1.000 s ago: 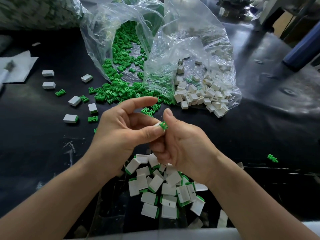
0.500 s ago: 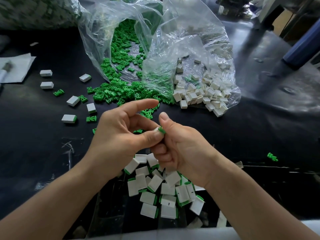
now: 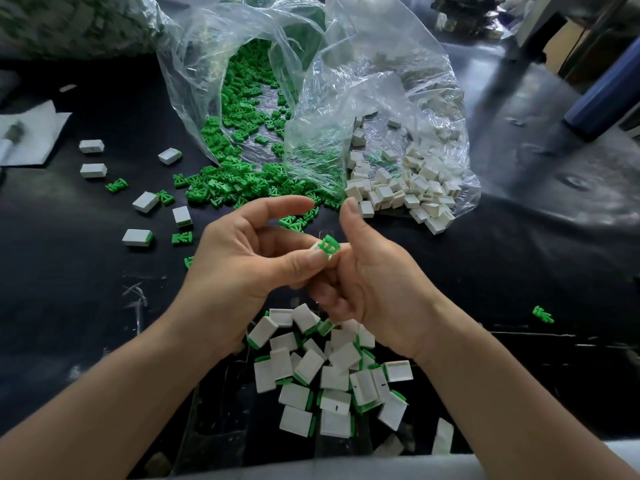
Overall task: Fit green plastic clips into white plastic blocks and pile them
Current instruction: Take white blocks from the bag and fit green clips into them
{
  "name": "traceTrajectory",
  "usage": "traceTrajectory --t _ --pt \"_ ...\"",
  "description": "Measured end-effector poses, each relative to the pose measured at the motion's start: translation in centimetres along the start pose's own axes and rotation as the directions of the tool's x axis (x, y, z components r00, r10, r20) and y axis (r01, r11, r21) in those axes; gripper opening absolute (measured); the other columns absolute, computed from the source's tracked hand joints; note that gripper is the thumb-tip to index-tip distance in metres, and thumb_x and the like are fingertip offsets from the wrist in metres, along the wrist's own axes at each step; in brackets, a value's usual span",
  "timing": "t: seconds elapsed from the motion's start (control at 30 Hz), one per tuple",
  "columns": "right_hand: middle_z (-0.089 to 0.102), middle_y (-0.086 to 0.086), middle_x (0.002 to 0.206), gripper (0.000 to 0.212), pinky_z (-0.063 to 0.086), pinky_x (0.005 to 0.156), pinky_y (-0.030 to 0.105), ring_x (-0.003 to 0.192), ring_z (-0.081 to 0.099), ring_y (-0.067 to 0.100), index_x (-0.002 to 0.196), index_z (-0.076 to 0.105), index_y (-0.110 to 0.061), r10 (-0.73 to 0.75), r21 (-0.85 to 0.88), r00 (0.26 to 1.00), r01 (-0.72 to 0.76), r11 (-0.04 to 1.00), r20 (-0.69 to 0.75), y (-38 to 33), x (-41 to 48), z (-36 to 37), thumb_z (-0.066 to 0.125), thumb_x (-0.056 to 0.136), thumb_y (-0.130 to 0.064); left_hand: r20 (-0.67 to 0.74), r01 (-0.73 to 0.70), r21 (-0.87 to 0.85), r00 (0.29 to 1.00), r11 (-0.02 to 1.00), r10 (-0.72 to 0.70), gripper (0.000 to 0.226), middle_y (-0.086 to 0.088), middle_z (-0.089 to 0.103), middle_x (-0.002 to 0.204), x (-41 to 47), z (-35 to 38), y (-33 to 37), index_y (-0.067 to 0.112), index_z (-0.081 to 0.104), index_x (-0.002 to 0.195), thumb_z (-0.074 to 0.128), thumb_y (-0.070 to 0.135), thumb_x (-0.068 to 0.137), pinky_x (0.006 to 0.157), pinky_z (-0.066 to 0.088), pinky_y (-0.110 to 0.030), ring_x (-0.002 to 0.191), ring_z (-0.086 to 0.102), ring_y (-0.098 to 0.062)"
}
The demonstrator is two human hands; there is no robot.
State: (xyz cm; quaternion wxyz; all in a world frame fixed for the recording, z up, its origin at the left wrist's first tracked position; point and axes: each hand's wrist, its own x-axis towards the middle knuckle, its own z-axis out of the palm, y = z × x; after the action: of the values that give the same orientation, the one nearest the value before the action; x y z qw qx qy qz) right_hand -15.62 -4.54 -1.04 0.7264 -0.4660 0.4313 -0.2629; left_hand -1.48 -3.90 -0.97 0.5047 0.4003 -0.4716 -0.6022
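My left hand (image 3: 242, 261) pinches a white block (image 3: 317, 250) between thumb and fingers, and a green clip (image 3: 329, 244) sits in the block's open end. My right hand (image 3: 374, 282) is pressed against it from the right. Its index finger curls against the clip, the other fingers curl underneath, and the thumb is raised off it. Below my hands lies a pile of fitted blocks (image 3: 329, 375) with green edges showing.
A clear bag spilling green clips (image 3: 242, 109) and a clear bag of white blocks (image 3: 398, 188) lie behind my hands on the black table. Loose blocks (image 3: 91, 146) and clips are scattered at the left near a white paper (image 3: 31, 133). One clip (image 3: 542, 314) lies at the right.
My right thumb, which pressed on the clip half a second ago, has lifted straight up. The clip's green end now shows in the block.
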Motion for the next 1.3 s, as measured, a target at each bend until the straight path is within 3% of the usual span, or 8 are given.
traceTrajectory --t 0.13,0.37,0.57,0.83,1.0,1.2,1.3 --pt "0.044 -0.003 0.053 0.052 0.023 0.051 0.023 0.051 0.035 0.009 0.051 0.06 -0.022 -0.029 -0.045 0.999 0.028 0.999 -0.022 0.0 -0.1 -0.3 0.036 0.071 -0.065 -0.007 -0.041 0.043 0.999 0.998 0.041 0.043 -0.004 0.072 0.067 -0.2 0.3 0.1 0.014 0.061 0.098 0.07 0.009 0.056 0.052 0.051 -0.017 0.053 0.066 -0.012" --pt "0.051 -0.004 0.057 0.047 0.025 0.051 0.021 0.051 0.039 0.007 0.073 0.052 -0.013 0.004 0.085 0.997 -0.011 0.996 0.079 0.0 0.0 -0.2 0.036 0.073 -0.058 -0.015 -0.064 0.066 0.998 0.996 0.065 0.045 -0.008 0.07 0.068 -0.3 0.2 0.2 0.017 0.065 0.094 0.072 0.018 0.05 0.051 0.052 -0.023 0.053 0.065 -0.016" --pt "0.052 -0.003 0.057 0.046 0.025 0.052 0.021 0.049 0.041 0.007 0.074 0.05 -0.015 0.046 0.148 0.986 -0.07 0.987 0.16 -0.3 -0.2 -0.2 0.032 0.074 -0.058 0.011 -0.065 0.024 0.998 0.998 0.065 0.046 -0.008 0.069 0.066 -0.2 0.0 0.2 0.013 0.063 0.098 0.07 0.009 0.053 0.046 0.05 -0.023 0.046 0.061 -0.016" --pt "0.039 -0.006 0.05 0.038 0.025 0.043 0.017 0.045 0.031 0.006 0.056 0.054 -0.021 0.012 0.114 1.0 -0.014 0.993 0.018 0.0 -0.5 0.7 0.041 0.072 -0.054 0.024 -0.068 0.152 0.998 0.986 0.065 0.054 -0.005 0.069 0.068 -0.3 -0.3 -0.1 0.021 0.064 0.102 0.084 0.009 0.053 0.061 0.057 -0.031 0.059 0.067 -0.017" --pt "0.036 -0.007 0.051 0.038 0.025 0.045 0.015 0.046 0.028 0.006 0.06 0.046 -0.017 0.014 0.137 1.0 -0.013 0.991 -0.003 0.0 -0.6 1.1 0.039 0.073 -0.053 0.007 -0.077 0.199 0.997 0.977 0.077 0.052 -0.005 0.069 0.068 -0.3 -0.4 -0.2 0.026 0.063 0.104 0.072 0.008 0.056 0.064 0.057 -0.032 0.06 0.066 -0.016" --pt "0.031 -0.004 0.053 0.044 0.022 0.047 0.019 0.048 0.024 0.007 0.062 0.038 -0.017 0.069 0.152 0.998 -0.065 0.986 -0.017 -0.1 -0.6 1.2 0.03 0.093 -0.046 0.016 -0.084 0.248 0.996 0.965 0.083 0.056 -0.003 0.07 0.069 -0.4 -0.2 0.1 0.028 0.062 0.106 0.083 0.016 0.056 0.064 0.058 -0.032 0.063 0.068 -0.015" --pt "0.03 -0.005 0.053 0.042 0.021 0.048 0.019 0.049 0.023 0.007 0.067 0.039 -0.017 0.068 0.158 0.998 -0.069 0.985 0.009 -0.1 -0.6 1.3 0.027 0.095 -0.044 0.033 -0.059 0.213 0.998 0.975 0.053 0.058 -0.003 0.07 0.067 -0.4 -0.2 0.4 0.024 0.062 0.109 0.076 0.016 0.053 0.062 0.058 -0.034 0.06 0.067 -0.016"
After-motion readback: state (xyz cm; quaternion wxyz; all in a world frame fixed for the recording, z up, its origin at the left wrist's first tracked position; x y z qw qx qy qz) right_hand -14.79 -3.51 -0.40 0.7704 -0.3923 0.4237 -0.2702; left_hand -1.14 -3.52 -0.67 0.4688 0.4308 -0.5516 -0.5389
